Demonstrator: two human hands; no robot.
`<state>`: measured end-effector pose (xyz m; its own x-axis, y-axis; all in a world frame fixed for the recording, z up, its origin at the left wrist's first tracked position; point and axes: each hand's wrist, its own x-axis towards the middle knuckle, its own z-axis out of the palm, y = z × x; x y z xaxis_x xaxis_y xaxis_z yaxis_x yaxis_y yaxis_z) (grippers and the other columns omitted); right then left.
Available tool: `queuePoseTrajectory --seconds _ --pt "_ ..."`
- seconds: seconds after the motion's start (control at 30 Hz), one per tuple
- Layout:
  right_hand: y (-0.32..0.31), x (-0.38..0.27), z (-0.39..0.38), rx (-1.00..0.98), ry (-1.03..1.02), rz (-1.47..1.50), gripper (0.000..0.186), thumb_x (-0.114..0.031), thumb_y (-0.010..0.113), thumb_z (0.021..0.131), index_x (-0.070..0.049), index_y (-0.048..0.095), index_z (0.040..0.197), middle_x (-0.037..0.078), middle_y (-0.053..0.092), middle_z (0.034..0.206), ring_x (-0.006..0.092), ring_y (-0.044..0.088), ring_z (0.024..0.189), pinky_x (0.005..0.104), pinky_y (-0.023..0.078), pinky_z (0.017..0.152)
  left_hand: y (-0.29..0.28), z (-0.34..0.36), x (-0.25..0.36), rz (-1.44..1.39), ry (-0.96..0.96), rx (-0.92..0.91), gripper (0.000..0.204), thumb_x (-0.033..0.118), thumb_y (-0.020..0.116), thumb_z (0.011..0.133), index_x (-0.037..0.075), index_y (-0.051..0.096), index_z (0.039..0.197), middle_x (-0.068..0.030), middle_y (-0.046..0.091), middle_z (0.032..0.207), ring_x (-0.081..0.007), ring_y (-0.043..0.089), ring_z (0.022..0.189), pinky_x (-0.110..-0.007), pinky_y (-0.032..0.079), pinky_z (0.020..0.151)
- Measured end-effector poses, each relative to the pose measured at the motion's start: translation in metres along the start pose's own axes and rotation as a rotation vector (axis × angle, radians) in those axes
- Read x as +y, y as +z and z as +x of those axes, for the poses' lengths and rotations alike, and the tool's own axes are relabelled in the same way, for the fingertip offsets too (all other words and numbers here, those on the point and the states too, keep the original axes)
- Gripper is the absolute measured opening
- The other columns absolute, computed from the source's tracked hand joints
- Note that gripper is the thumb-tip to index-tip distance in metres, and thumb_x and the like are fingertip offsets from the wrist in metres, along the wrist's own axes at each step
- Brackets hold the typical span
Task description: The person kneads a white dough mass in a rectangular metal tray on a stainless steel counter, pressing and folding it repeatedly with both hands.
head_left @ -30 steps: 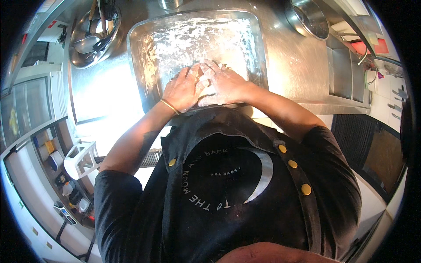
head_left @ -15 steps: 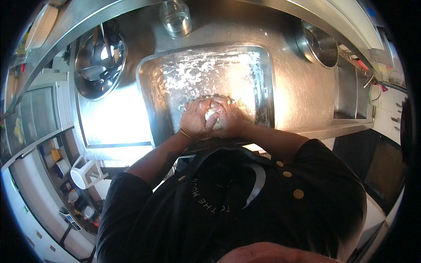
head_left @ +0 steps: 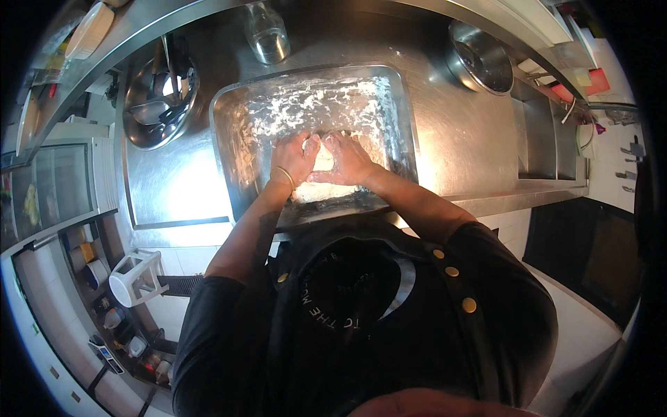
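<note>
A wide steel pan [head_left: 219, 125] smeared with white flour lies on the counter before me. Pale dough [head_left: 326, 191] is in its near half, some showing between my hands. Both hands are coated in flour at the fingers and press into the dough. My left hand [head_left: 295, 153], with a yellow band at the wrist, curls its fingers over the dough's left side. My right hand [head_left: 347, 160] grips it from the right, thumb pointing toward the left hand.
A steel bowl of utensils [head_left: 135, 125] is at left, a glass container [head_left: 267, 38] behind the pan, a steel pot [head_left: 472, 62] at back right. A sink [head_left: 538, 139] is at right. A white stool [head_left: 135, 278] stands below left; a shelf edge arches along the top.
My hands were bunched together over the dough half a second ago; now they are slightly apart, with more dough visible between and below them. The whole view has also shifted.
</note>
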<state>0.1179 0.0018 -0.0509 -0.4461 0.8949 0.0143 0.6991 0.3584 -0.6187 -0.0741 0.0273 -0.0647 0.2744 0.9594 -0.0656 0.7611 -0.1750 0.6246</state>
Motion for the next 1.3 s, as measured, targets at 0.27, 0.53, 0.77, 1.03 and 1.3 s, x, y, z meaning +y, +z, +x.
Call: queuePoseTrajectory --seconds 0.27,0.53,0.77,1.03,1.3 --pt "-0.044 0.044 -0.003 0.388 0.354 0.229 0.085 -0.050 0.070 0.093 -0.003 0.036 0.155 0.026 0.036 0.157 0.0376 0.035 0.147 0.0463 0.029 0.122 -0.013 -0.021 -0.017 -0.262 0.138 0.291 0.070 0.040 0.066 0.096 0.008 0.040 0.153 -0.0245 0.043 0.152 -0.0416 0.036 0.143 -0.053 0.025 0.120" --pt "-0.020 0.067 0.022 0.398 0.522 -0.134 0.100 -0.053 0.064 0.095 0.008 0.018 0.159 0.023 0.011 0.169 0.0384 0.014 0.156 0.0431 0.021 0.127 -0.010 -0.038 -0.030 0.049 -0.235 0.298 0.087 0.035 0.059 0.101 -0.006 0.011 0.160 -0.0336 0.023 0.159 -0.0483 0.025 0.149 -0.047 0.024 0.123" --pt "-0.011 0.060 0.066 0.308 0.415 -0.104 0.089 -0.044 0.069 0.093 0.007 0.030 0.155 0.025 0.029 0.160 0.0415 0.027 0.150 0.0452 0.028 0.124 0.000 -0.031 -0.064 0.093 -0.126 0.218 0.081 0.036 0.055 0.102 -0.008 0.017 0.158 -0.0343 0.022 0.161 -0.0484 0.021 0.151 -0.051 0.022 0.124" --pt "0.011 0.062 0.108 0.008 -0.232 -0.045 0.067 -0.036 0.067 0.096 -0.003 0.045 0.150 0.021 0.042 0.154 0.0397 0.037 0.145 0.0469 0.033 0.121 -0.002 -0.029 -0.049 0.069 -0.036 0.154 0.064 0.025 0.049 0.105 -0.001 0.025 0.158 -0.0290 0.033 0.157 -0.0429 0.034 0.146 -0.052 0.028 0.121" --pt "0.038 0.005 0.195 -0.358 -0.573 -0.053 0.076 -0.010 0.071 0.080 -0.017 0.047 0.152 0.009 0.041 0.160 0.0331 0.035 0.149 0.0450 0.036 0.122 -0.007 -0.025 -0.045 -0.080 -0.018 0.282 0.062 0.012 0.059 0.098 0.008 0.033 0.154 -0.0265 0.028 0.157 -0.0492 0.044 0.136 -0.050 0.044 0.111"
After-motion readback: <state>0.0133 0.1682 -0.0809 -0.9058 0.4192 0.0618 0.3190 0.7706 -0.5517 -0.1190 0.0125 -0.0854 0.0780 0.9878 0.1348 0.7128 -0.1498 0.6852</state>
